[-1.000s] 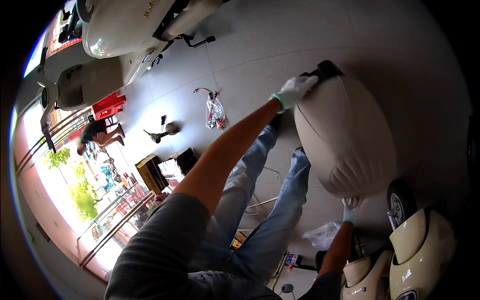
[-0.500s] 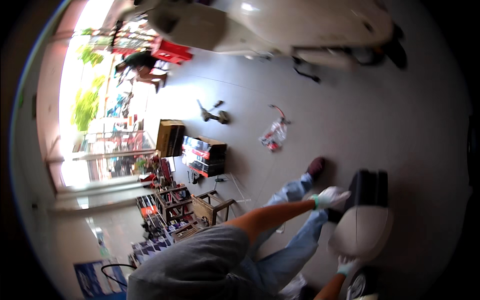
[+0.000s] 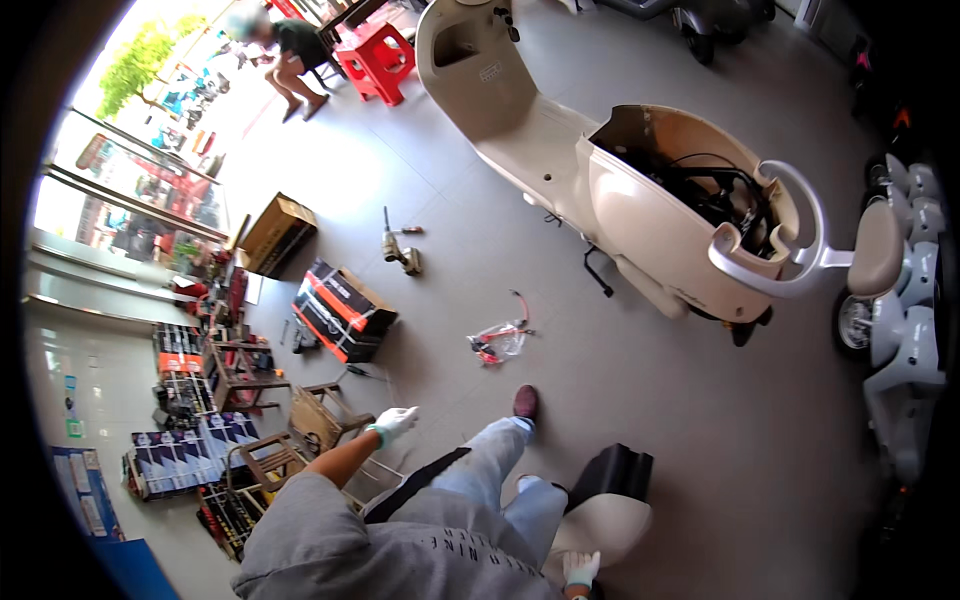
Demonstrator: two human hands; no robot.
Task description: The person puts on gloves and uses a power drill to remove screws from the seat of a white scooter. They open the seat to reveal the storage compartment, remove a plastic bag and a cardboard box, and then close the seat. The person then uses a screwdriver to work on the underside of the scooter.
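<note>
In a white glove, my left hand [image 3: 397, 423] is held out in the air with its fingers stretched and nothing in it. A wooden stool [image 3: 325, 415] is the thing nearest to it. My right hand [image 3: 580, 568], also gloved in white, grips the near end of a beige scooter seat [image 3: 605, 525] with a black bucket-like part [image 3: 613, 473] at its far end. This piece is low beside my right leg. Ahead on the right is a beige scooter [image 3: 640, 215], its seat opening uncovered with black cables showing inside.
On the floor ahead are a clear bag with red wires [image 3: 500, 342], a cordless drill [image 3: 400, 252] and cardboard boxes [image 3: 345, 312]. Boxed goods [image 3: 195, 450] line the left. Beyond sits a person [image 3: 292, 55] beside a red stool [image 3: 375, 62]. More scooters [image 3: 905, 350] stand at right.
My left hand has come off the black part and swung left. My right hand stays at the seat's near end. The view has turned, bringing the whole scooter into sight.
</note>
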